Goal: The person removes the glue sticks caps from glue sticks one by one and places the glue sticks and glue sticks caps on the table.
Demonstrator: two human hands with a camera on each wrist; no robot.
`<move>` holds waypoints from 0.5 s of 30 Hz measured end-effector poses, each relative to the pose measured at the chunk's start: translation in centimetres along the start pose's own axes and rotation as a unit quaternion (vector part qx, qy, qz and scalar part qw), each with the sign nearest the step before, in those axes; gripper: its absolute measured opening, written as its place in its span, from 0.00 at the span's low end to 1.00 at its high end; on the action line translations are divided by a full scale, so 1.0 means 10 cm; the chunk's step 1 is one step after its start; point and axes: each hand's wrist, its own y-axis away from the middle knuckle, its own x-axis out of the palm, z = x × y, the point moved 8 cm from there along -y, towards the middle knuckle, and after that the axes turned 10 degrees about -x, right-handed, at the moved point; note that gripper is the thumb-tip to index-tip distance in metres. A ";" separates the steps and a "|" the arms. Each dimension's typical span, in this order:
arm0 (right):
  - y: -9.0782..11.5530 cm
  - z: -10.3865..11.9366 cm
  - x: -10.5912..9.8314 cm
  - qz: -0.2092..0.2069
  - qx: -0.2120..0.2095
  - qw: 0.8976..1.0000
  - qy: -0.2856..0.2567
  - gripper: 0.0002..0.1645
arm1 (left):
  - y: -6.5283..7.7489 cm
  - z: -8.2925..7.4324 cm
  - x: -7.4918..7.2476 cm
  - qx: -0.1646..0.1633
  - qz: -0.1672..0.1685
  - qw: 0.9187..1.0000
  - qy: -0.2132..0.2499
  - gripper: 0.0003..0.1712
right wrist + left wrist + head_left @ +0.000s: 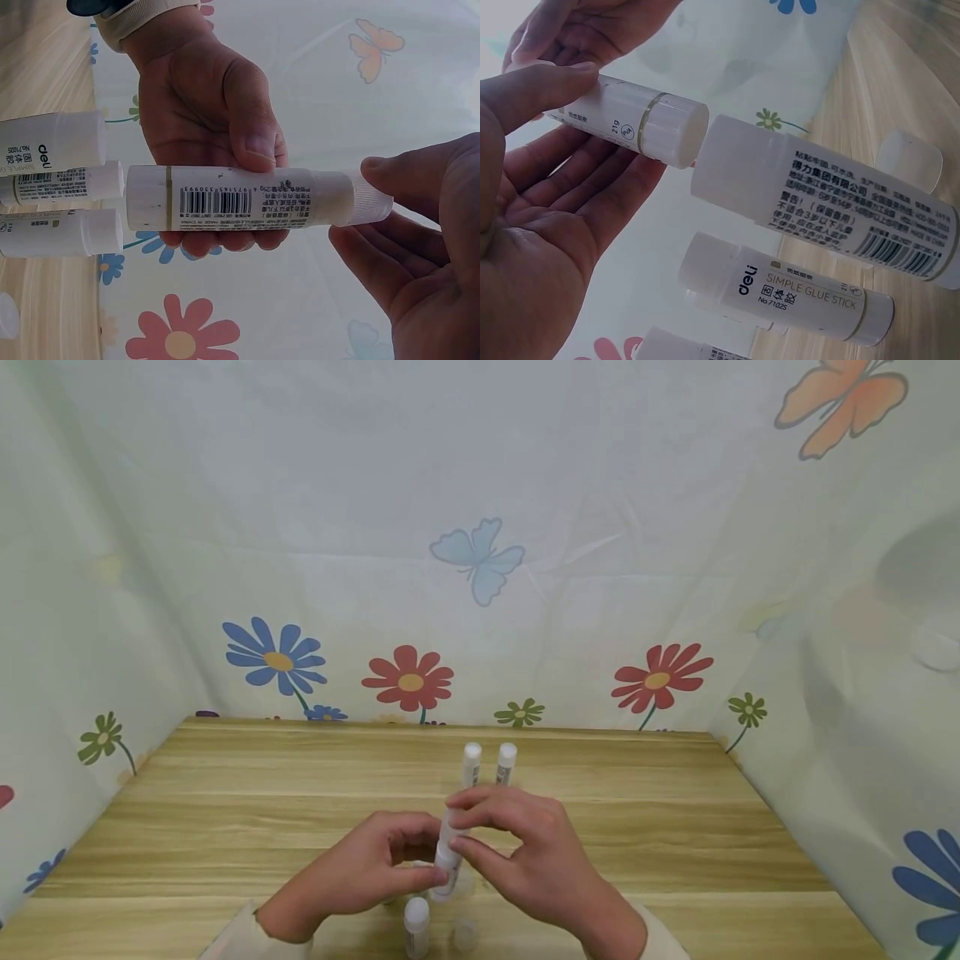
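The left sleeve [255, 937] was cream, ending in a pale, creased cuff [142, 24], with a smooth dark band [124, 10] wrapped over it. A rounded black piece [88, 6] showed beside the band, partly cropped at the right wrist view's edge. The right sleeve [656, 937], also cream, had a plain edge.

This looks like a small table booth: a wood-grain tabletop [300, 760] fills the lower part of the head view, and pale, creased sheeting [337, 485] walls its far edge and both sides. Printed on it are a blue butterfly [489, 568] above centre, an orange butterfly [817, 393] at upper right and a red flower [410, 682] left of centre. Whether home or office lies beyond cannot be told.
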 end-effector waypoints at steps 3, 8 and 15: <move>0.00 0.01 -0.01 -0.008 -0.005 1.000 -0.001 0.09 | 0.01 0.00 0.00 0.004 0.002 1.000 0.000 0.15; 0.01 0.02 -0.08 -0.040 -0.014 0.999 0.001 0.11 | 0.03 0.02 -0.03 -0.005 0.000 1.000 -0.005 0.15; 0.08 -0.03 -0.15 -0.053 -0.012 0.998 0.009 0.12 | 0.14 0.01 -0.16 -0.025 -0.029 0.999 -0.025 0.15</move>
